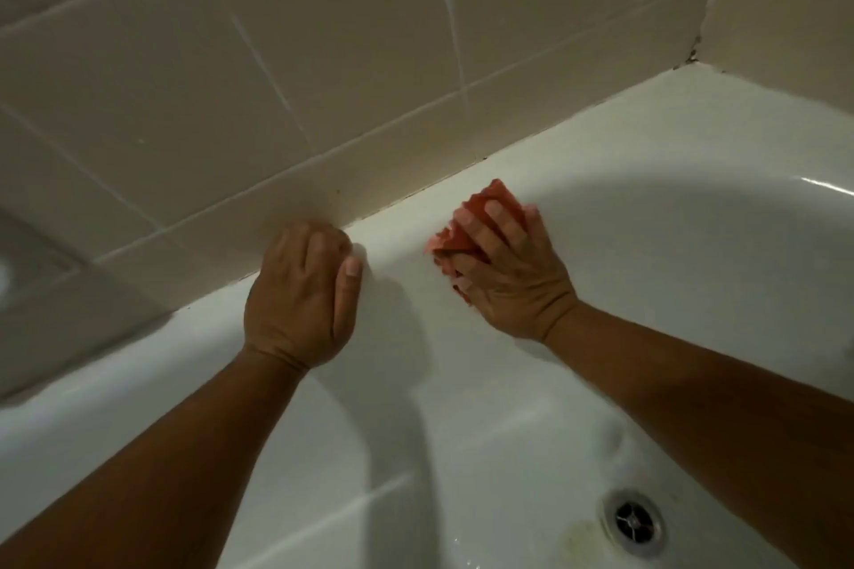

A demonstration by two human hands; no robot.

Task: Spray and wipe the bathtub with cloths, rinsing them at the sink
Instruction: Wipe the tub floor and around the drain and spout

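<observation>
Head view: a white bathtub (pixel 647 217) is seen from above, with its far rim running from the lower left to the upper right of the frame along a beige tiled wall (pixel 323 60). A red cloth (pixel 483 201) is pressed against the tub just below that rim, near the middle of the frame, by the right hand (pixel 513 273). The fingers are laid fairly flat and spread over the cloth, and crumpled edges of it are left showing above and to the left of them. The left hand (pixel 300 291) is rested on the rim just left of the cloth, apart from it. Its fingers are curled into a loose fist against the wall and nothing is seen in it. A round metal drain (pixel 632 521) is set in the tub floor at the lower right. Dark staining (pixel 698 42) is seen along the wall corner at the upper right.
</observation>
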